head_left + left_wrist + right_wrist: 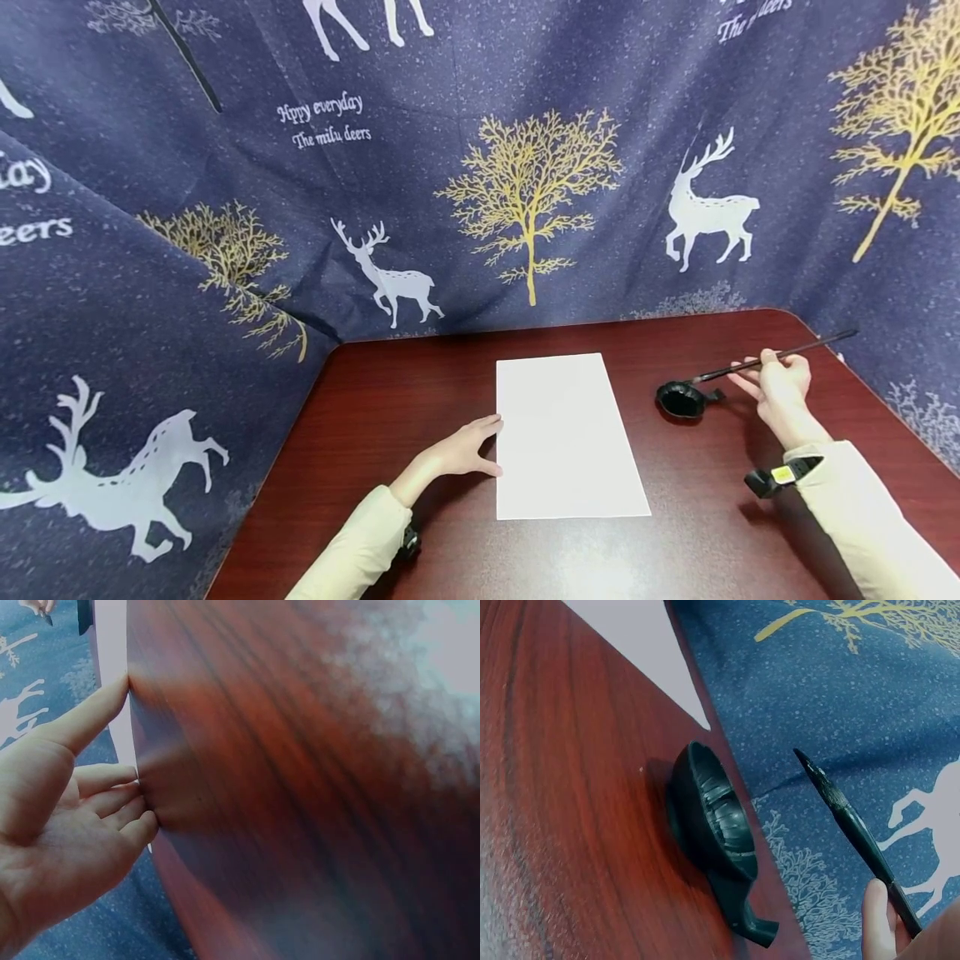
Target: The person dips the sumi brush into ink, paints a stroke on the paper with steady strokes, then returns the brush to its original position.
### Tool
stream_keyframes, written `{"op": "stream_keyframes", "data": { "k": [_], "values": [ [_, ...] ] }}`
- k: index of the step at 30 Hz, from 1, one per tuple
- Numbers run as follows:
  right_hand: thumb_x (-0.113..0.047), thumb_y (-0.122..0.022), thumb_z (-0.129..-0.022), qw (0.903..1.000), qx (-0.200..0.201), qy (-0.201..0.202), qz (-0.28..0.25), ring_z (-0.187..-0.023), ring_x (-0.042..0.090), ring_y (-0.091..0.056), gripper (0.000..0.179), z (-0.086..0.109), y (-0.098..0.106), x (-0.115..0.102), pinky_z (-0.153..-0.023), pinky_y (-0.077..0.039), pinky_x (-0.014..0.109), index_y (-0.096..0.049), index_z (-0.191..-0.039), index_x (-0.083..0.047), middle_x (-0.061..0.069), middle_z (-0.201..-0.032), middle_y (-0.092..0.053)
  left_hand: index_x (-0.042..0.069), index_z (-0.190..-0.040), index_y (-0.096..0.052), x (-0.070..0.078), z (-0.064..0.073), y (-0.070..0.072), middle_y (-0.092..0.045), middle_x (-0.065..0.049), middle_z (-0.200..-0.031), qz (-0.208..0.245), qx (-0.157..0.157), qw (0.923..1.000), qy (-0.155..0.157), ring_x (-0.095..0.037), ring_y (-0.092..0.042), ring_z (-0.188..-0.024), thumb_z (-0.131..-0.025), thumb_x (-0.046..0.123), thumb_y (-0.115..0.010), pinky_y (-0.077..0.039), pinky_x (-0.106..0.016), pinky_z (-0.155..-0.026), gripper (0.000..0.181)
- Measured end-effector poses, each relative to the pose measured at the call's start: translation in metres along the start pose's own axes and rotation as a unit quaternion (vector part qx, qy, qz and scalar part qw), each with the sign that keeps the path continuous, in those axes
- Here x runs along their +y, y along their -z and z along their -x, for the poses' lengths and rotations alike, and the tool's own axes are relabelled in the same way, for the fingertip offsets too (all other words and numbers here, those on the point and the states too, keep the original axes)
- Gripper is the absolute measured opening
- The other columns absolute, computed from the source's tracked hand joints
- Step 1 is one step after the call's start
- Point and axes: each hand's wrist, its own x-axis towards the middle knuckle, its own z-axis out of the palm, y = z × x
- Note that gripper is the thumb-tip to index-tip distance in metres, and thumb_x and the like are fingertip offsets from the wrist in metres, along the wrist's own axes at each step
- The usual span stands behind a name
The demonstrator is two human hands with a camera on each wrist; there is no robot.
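Note:
A blank white sheet of paper (566, 442) lies flat on the table. My left hand (467, 448) rests at the sheet's left edge, thumb and fingers spread and touching the edge. In my right hand (782, 387) I pinch the dark handle of a writing brush (859, 836). The brush's black, pointed bristles hang over a black ink dish (681, 400). In the right wrist view this ink dish (716, 814) has a scalloped bowl and a short curved stem, and the bristle tip appears apart from it.
The dark red wooden table (405, 392) has a glossy patch of reflected light near its front. Behind and to the left hangs a blue cloth (600, 83) printed with deer and trees. Black cameras are strapped to both wrists.

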Motion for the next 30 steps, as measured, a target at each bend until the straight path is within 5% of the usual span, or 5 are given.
{"op": "stream_keyframes", "data": {
  "k": [11, 30],
  "values": [
    [-0.011, -0.037, -0.102, 0.9994, -0.016, -0.027, -0.018, -0.057, 0.017, -0.070, 0.008, 0.001, -0.003, -0.001, -0.052, -0.058, 0.034, -0.032, -0.098, -0.013, 0.003, -0.063, -0.062, -0.001, -0.148, -0.034, -0.002, 0.002, -0.003, -0.029, -0.017, -0.157, -0.006, -0.002, 1.0000, -0.004, -0.031, -0.027, -0.146, -0.085, 0.034, -0.074, -0.028, -0.047, -0.116, 0.082],
    [-0.010, -0.041, -0.102, 0.9972, -0.064, -0.016, -0.036, -0.061, 0.018, -0.071, 0.007, 0.009, -0.033, -0.006, -0.055, -0.059, 0.035, -0.036, -0.097, -0.011, 0.005, -0.066, -0.062, 0.000, -0.149, -0.034, -0.001, -0.001, -0.002, -0.027, -0.015, -0.158, -0.003, 0.000, 1.0000, -0.002, -0.030, -0.025, -0.147, -0.085, 0.034, -0.073, -0.028, -0.048, -0.116, 0.083]
  ]
}}
